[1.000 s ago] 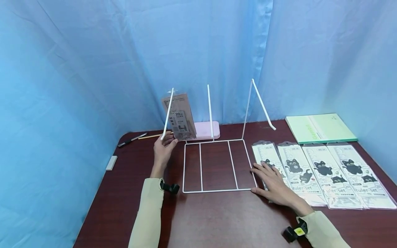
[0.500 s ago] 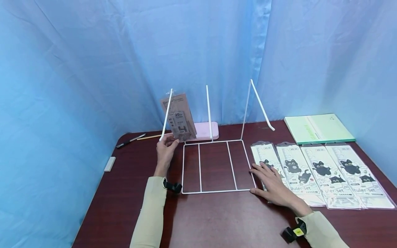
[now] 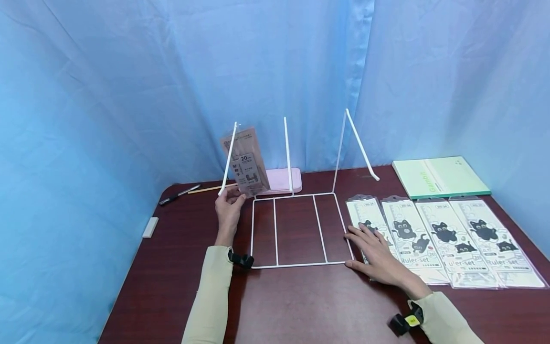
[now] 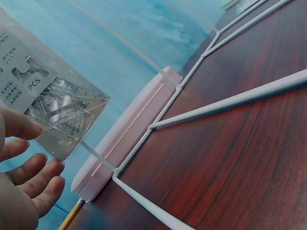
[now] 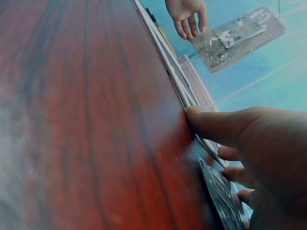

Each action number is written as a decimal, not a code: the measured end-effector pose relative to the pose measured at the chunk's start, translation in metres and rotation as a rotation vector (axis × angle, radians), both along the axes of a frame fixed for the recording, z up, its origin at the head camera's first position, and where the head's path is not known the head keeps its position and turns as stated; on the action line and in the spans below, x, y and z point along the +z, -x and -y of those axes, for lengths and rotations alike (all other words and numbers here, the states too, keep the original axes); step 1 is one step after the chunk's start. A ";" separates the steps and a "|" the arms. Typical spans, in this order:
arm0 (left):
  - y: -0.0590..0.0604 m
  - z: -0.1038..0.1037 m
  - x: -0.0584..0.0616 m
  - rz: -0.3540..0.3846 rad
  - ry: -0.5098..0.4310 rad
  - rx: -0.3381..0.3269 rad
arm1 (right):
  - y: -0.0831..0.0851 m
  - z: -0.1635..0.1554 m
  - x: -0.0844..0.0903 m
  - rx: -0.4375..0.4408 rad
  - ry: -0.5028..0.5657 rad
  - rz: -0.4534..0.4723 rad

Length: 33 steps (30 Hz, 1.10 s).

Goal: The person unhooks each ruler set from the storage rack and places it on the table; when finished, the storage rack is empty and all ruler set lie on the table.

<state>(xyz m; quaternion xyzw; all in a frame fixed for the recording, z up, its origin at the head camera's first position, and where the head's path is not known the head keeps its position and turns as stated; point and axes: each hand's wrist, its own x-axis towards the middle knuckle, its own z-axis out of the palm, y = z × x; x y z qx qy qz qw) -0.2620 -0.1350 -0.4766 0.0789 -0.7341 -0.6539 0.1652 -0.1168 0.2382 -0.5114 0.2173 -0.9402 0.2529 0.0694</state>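
A packaged ruler set [image 3: 245, 162], marked 20, hangs tilted from the left prong of a white wire rack [image 3: 319, 222]. My left hand [image 3: 228, 208] is at the package's lower corner. In the left wrist view one digit of the left hand [image 4: 29, 177] overlaps the package [image 4: 60, 103], while the other fingers lie loosely bent below it. My right hand [image 3: 378, 255] rests spread at the rack's front right corner, over part of the nearest cat-print ruler set [image 3: 365, 208]. In the right wrist view the right thumb [image 5: 216, 124] touches the white rod.
More cat-print ruler sets [image 3: 429, 260] overlap in a row on the right. Behind them lies a green notebook [image 3: 455, 174]. A pink case [image 3: 279, 180] sits behind the rack. A black pen [image 3: 174, 197], a pencil [image 3: 210, 189] and a white eraser [image 3: 150, 227] lie at left.
My left hand and forearm have shifted slightly right relative to the rack, staying at the package's lower corner. The right hand keeps its place. The whole head view has drifted a little.
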 end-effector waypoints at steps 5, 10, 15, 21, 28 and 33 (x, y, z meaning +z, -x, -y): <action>0.001 -0.002 -0.001 -0.029 -0.045 0.034 | -0.001 0.000 0.002 -0.004 -0.005 0.004; 0.001 -0.002 -0.003 -0.045 -0.045 0.044 | -0.001 0.000 0.001 -0.006 -0.007 0.003; 0.002 -0.002 -0.003 -0.033 -0.022 0.012 | 0.000 0.000 0.000 -0.004 0.001 0.004; 0.003 -0.002 -0.003 -0.014 0.003 -0.015 | 0.000 0.000 -0.001 -0.005 -0.005 -0.005; 0.006 -0.003 -0.002 -0.022 0.020 -0.024 | 0.000 0.000 0.000 -0.011 -0.007 0.015; 0.008 -0.004 0.001 -0.019 0.006 -0.053 | 0.001 0.000 -0.001 -0.013 -0.012 0.011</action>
